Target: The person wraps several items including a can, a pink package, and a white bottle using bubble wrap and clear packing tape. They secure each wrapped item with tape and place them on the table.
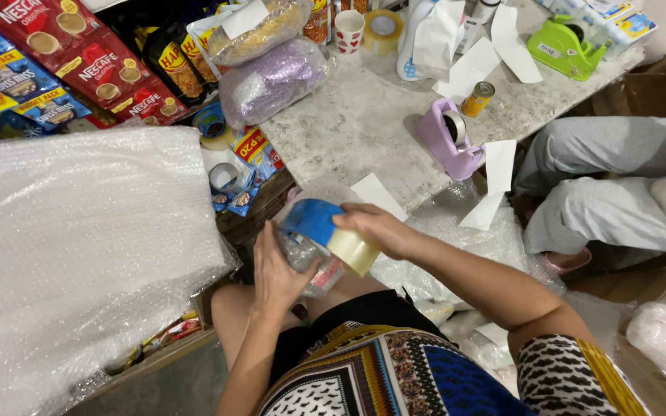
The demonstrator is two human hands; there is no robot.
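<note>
Over the person's bare knees, seen from the head camera, the right hand (pixel 375 229) grips a blue plastic tape dispenser loaded with a roll of clear packing tape (pixel 333 235), its fingers curled over the top of the roll. Just below it, the left hand (pixel 277 276) presses its fingers around a small item wrapped in clear bubble wrap (pixel 308 258), which sits in the lap between both hands and touches the dispenser. To the left lies a broad sheet of white bubble wrap (pixel 79 254), well apart from the hands. Ahead stands a speckled grey stone tabletop (pixel 348 131), bearing a lilac plastic desk tape dispenser (pixel 447 140), a green plastic desk tape dispenser (pixel 566 45) at the far edge, a small yellow tin can (pixel 478 98) lying on its side, and several blank white paper slips (pixel 495 54). Beside the table on the left, red and blue drink sachet packs (pixel 63 62) are heaped together. At right, another person's grey trouser legs (pixel 610 185) are folded near the table.
</note>
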